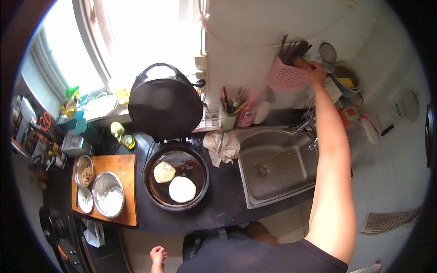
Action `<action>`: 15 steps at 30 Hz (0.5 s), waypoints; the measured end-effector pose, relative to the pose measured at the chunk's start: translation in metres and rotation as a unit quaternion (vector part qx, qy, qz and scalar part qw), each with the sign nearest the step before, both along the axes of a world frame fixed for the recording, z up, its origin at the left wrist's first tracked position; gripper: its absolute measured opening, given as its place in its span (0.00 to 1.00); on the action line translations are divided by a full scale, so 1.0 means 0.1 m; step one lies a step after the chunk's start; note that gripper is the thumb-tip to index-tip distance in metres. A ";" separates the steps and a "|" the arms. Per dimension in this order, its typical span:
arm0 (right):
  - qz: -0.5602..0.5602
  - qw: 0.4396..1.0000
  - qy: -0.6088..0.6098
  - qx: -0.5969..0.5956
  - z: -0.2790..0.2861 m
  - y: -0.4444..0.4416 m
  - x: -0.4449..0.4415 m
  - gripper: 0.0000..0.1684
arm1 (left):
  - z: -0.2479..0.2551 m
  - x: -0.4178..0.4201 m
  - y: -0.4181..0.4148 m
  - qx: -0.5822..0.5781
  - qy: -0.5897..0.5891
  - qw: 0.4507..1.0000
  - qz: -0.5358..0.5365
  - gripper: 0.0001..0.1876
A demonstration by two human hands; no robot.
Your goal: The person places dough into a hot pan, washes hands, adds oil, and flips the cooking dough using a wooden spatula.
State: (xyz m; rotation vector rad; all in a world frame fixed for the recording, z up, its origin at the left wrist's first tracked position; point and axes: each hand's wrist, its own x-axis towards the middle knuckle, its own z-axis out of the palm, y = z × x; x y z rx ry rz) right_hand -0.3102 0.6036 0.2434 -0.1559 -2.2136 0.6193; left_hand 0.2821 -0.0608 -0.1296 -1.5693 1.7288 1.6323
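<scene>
My right hand (316, 75) is raised to the wall, at the right edge of a pink perforated basket (288, 75) that holds dark utensils (295, 51). Its fingers are beside a brown piece there; whether they grip it is not clear. Low in the view, my left hand (158, 254) hangs in front of the counter with its fingers curled, and nothing shows in it. On the counter stands an electric griddle with its black lid (166, 109) raised. Two round flatbreads lie on its dark plate (194, 160), a smaller yellowish one (164, 172) and a larger white one (182, 189).
Left of the griddle, a wooden board (129, 191) bears metal bowls and a small white dish (85, 200). A crumpled cloth (222, 146) lies between griddle and steel sink (283, 167). Behind stand a utensil cup (228, 120) and a pink bottle (246, 114). A pot (346, 80) hangs right.
</scene>
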 end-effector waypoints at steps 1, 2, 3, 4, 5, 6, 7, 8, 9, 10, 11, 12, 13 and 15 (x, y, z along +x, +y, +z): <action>0.030 0.999 0.001 -0.033 -0.02 0.03 -0.01 0.19 | 0.00 0.03 0.04 -0.007 -0.003 1.000 0.005 0.12; 0.048 0.996 0.011 -0.070 0.00 0.06 0.00 0.19 | -0.02 0.05 0.07 -0.009 0.002 1.000 0.004 0.11; 0.073 0.991 0.034 -0.109 0.04 0.08 0.02 0.19 | -0.06 0.08 0.08 -0.020 0.013 1.000 -0.002 0.11; 0.045 0.993 0.061 -0.089 0.14 0.07 0.03 0.18 | -0.09 0.11 0.08 -0.003 0.022 1.000 0.006 0.11; 0.024 0.992 0.096 -0.073 0.25 0.04 0.07 0.17 | -0.14 0.14 0.08 -0.001 0.010 1.000 0.013 0.11; -0.001 0.989 0.128 -0.071 0.33 -0.01 0.16 0.17 | -0.15 0.18 0.06 -0.002 0.016 1.000 0.010 0.12; -0.030 0.983 0.180 -0.034 0.46 -0.06 0.27 0.17 | -0.16 0.21 0.05 -0.004 0.012 1.000 0.001 0.12; -0.063 0.970 0.236 -0.022 0.64 -0.14 0.39 0.17 | -0.16 0.23 0.06 -0.009 0.028 0.999 0.032 0.11; -0.014 0.957 0.291 -0.011 0.76 -0.26 0.55 0.18 | -0.13 0.23 0.08 -0.025 0.059 0.998 0.021 0.09; 0.034 0.934 0.356 -0.019 0.84 -0.41 0.74 0.18 | -0.06 0.25 0.12 -0.050 0.063 0.997 0.013 0.08; 0.075 0.930 0.357 0.029 0.87 -0.57 0.98 0.16 | 0.04 0.25 0.19 -0.100 0.102 0.990 -0.013 0.04; 0.160 0.927 0.338 -0.013 0.81 -0.79 1.20 0.11 | 0.16 0.22 0.30 -0.333 0.195 0.911 -0.142 0.01; 0.220 0.925 0.309 0.010 0.68 -1.02 1.43 0.09 | 0.30 0.15 0.42 -0.399 0.237 0.869 -0.172 0.01; 0.310 0.932 0.186 -0.017 0.32 -1.54 1.80 0.10 | 0.65 0.00 0.72 -0.327 0.306 0.874 -0.188 0.03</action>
